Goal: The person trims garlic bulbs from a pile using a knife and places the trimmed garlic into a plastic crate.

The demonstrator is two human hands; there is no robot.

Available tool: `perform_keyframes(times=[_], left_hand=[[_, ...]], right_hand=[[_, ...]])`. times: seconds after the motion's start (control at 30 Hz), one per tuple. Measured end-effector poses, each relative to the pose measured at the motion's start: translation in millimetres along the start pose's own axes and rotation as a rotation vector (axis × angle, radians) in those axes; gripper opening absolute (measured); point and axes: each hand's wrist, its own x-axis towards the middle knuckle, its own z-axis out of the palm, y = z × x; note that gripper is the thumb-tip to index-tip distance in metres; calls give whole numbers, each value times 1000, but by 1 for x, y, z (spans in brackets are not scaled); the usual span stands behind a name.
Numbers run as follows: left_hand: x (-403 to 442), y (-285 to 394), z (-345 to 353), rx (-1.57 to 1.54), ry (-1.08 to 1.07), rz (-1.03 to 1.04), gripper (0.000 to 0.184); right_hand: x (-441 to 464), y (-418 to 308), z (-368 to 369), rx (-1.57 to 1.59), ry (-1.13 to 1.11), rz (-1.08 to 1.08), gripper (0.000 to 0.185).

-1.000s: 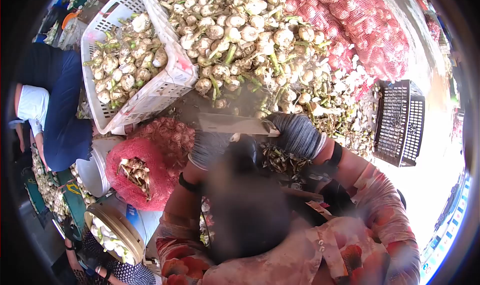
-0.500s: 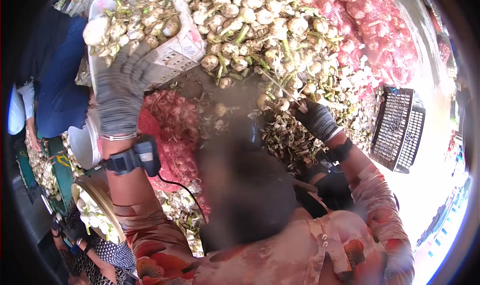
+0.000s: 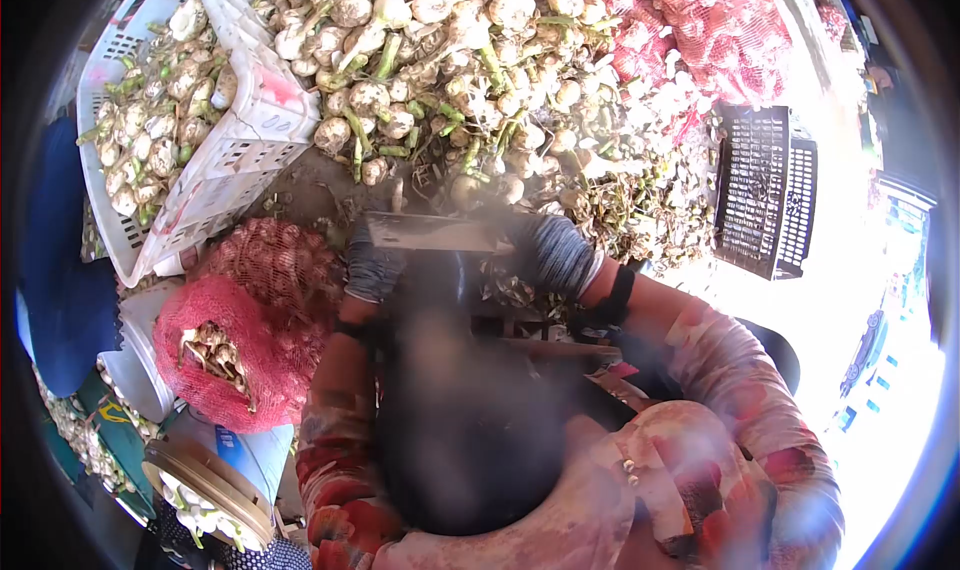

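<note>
While the right hand (image 3: 560, 252) holds a knife (image 3: 435, 233), one label (image 3: 232, 446) is illegible.

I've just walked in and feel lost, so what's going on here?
A person's gloved right hand holds a broad blade crosswise, close to the gloved left hand. Whether the left hand grips anything is hidden. A heap of stemmed bulbs lies beyond the hands, with a white crate of more bulbs and a red mesh sack to the left.
</note>
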Motion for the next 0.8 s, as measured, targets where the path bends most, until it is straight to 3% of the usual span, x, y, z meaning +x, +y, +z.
perform_keyframes(times=[0.1,0.13,0.2,0.27,0.3,0.4,0.47,0.5,0.57,0.6,0.63,0.67,0.7,0.77,0.8], left_hand=[[7,86,-33,123,42,247,34],[11,135,-58,-243,-2,-51,28],[5,165,-72,-598,-49,-351,25],[7,166,-80,-881,3,-385,26],[11,163,-83,-883,19,-377,26],[9,171,-81,-631,-138,-328,26],[27,189,-82,-262,-204,-87,24],[29,198,-77,-260,-210,-87,24],[32,197,-70,-367,59,97,29],[34,187,-69,-391,153,161,30],[34,147,-61,-211,20,195,37],[34,141,-62,-125,-46,205,40],[39,150,-69,-39,-111,220,43],[39,177,-88,460,-473,175,46],[42,194,-96,625,-598,169,47]], right_hand=[[14,-8,-5,-12,41,-121,33],[19,1,-2,-7,26,-63,30],[16,24,7,3,18,-9,29],[7,51,-6,-566,-229,-177,26],[8,49,-10,-578,-227,-189,26],[-19,29,-9,-45,45,-36,18],[10,4,-13,147,195,-78,25],[21,-7,-17,212,245,-95,28],[36,-26,-28,172,166,31,37],[37,-37,-35,129,190,75,32],[40,-31,-29,128,189,62,32],[40,-14,-17,339,177,113,29],[36,-17,-13,352,185,107,27],[27,-23,-4,376,200,96,25],[26,-31,3,540,161,140,25]])
